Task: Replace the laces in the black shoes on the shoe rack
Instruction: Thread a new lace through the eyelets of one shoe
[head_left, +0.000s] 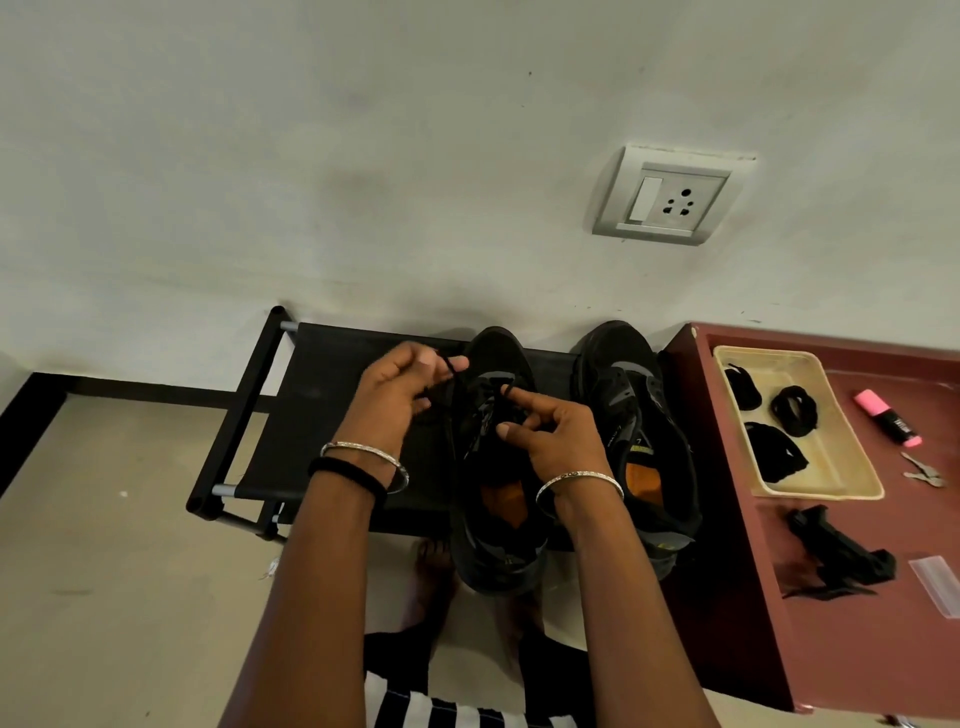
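Note:
Two black shoes stand side by side on the black shoe rack (322, 364), toes toward the wall. Both my hands work over the left shoe (493, 525). My left hand (395, 395) pinches a black lace (451, 370) at the shoe's left side, near the toe. My right hand (550, 431) pinches another stretch of the lace over the eyelets, index finger stretched toward the tongue. The right shoe (644, 441) stands untouched beside my right wrist.
A maroon table (737, 561) stands right of the rack. On it lie a cream tray (841, 467) with three bundles of black laces, a pink highlighter (887, 418), keys (924, 472), a black object (841, 556) and a clear packet (940, 582). A wall socket (670, 200) is above.

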